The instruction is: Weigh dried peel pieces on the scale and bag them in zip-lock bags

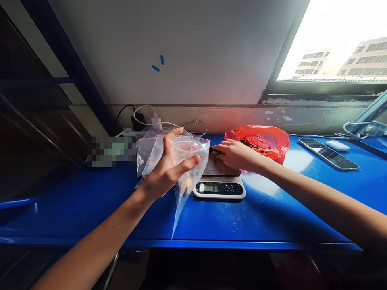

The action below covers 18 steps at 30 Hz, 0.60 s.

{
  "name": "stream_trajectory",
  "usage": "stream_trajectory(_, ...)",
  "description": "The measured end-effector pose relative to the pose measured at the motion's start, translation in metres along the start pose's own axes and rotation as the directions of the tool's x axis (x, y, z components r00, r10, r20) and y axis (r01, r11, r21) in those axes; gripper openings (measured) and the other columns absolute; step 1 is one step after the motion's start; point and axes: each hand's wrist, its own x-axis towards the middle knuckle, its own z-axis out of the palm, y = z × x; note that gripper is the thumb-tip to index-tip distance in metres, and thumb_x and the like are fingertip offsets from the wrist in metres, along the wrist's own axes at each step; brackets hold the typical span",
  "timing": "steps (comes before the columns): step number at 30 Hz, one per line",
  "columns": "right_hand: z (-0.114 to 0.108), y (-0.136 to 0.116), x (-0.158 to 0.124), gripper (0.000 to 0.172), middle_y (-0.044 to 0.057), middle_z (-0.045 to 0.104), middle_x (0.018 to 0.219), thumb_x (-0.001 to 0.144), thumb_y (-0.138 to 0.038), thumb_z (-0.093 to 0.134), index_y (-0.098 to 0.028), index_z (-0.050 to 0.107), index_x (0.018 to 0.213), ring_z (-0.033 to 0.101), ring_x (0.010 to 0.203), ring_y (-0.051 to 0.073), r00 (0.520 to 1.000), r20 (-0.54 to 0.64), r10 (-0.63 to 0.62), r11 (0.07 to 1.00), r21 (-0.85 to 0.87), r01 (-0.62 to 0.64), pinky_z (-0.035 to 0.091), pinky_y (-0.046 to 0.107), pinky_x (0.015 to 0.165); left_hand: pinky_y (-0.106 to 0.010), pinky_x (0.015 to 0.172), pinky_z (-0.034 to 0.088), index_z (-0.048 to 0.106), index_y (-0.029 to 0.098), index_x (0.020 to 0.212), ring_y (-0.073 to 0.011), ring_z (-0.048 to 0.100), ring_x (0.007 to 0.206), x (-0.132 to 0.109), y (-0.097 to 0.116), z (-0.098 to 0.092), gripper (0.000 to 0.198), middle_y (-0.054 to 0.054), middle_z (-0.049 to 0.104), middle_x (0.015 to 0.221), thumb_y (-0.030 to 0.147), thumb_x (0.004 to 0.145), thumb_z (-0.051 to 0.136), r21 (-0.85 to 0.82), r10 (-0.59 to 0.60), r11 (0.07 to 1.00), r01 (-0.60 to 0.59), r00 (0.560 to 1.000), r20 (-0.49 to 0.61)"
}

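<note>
My left hand (165, 169) holds a clear zip-lock bag (193, 161); its thumb and index finger stretch out at the bag's mouth, while the other fingers are hidden behind the plastic. A small pale piece (189, 183) shows inside the bag. My right hand (231, 154) is closed, fingers bent down over the plate of a white digital kitchen scale (219, 195). At its fingertips is a small dark piece (214, 150), too hidden to name. The scale's display seems to read 7.8. Behind my right hand stands an open red plastic bag (272, 141) with dark reddish contents.
More clear bags (145, 155) lie left of the scale, close to a white charger (156, 121) and cables along the wall. On the right of the blue desk (211, 225) are a phone (329, 154) and a white earbud case (337, 145). A window is at upper right.
</note>
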Motion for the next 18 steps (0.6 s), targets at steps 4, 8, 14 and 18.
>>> stream_trajectory(4, 0.003, -0.006, 0.0, 0.029, 0.011, 0.071, 0.097, 0.094, -0.017, 0.042, -0.014, 0.066, 0.11, 0.064, 0.086, 0.02, 1.0, 0.024, 0.008, 0.99, -0.141, -0.005, 0.045, 0.031, 0.075, -0.06, 0.106, 0.038, 0.022, 0.029, 0.145, -0.0348, 0.052, 0.123, 0.0, 0.002, 0.002, 0.091, -0.014, 0.046, 0.139, 0.055, 0.075, 0.074, -0.013, -0.065, 0.998, 0.065, 0.997, 0.033)
stream_trajectory(8, 0.009, -0.003, 0.002, 0.028, 0.011, 0.07, 0.093, 0.096, -0.02, 0.04, -0.012, 0.065, 0.105, 0.064, 0.082, 0.019, 1.0, -0.003, 0.025, 0.989, -0.142, -0.026, 0.043, 0.03, 0.071, -0.061, 0.107, 0.036, 0.022, 0.026, 0.143, -0.037, 0.046, 0.128, -0.002, 0.007, 0.006, 0.09, -0.015, 0.049, 0.133, 0.055, 0.075, 0.073, -0.017, -0.09, 0.996, 0.091, 0.995, 0.044)
stream_trajectory(14, 0.011, 0.002, 0.001, 0.028, 0.011, 0.07, 0.092, 0.091, -0.012, 0.043, -0.012, 0.065, 0.109, 0.064, 0.075, 0.018, 0.997, -0.05, 0.062, 0.99, -0.123, -0.068, 0.04, 0.028, 0.063, -0.059, 0.106, 0.037, 0.022, 0.027, 0.143, -0.0348, 0.049, 0.125, -0.003, 0.005, 0.006, 0.085, -0.013, 0.051, 0.128, 0.051, 0.078, 0.073, -0.04, -0.071, 0.996, 0.074, 0.995, 0.07)
stream_trajectory(18, 0.016, 0.005, -0.002, 0.034, 0.014, 0.07, 0.1, 0.093, -0.015, 0.041, -0.011, 0.062, 0.119, 0.066, 0.079, 0.02, 0.982, -0.143, 0.12, 0.987, -0.089, -0.133, 0.044, 0.029, 0.063, -0.059, 0.106, 0.037, 0.022, 0.028, 0.143, -0.0322, 0.053, 0.12, -0.003, 0.002, 0.005, 0.083, -0.011, 0.054, 0.123, 0.051, 0.08, 0.072, -0.047, -0.079, 0.995, 0.083, 0.993, 0.083)
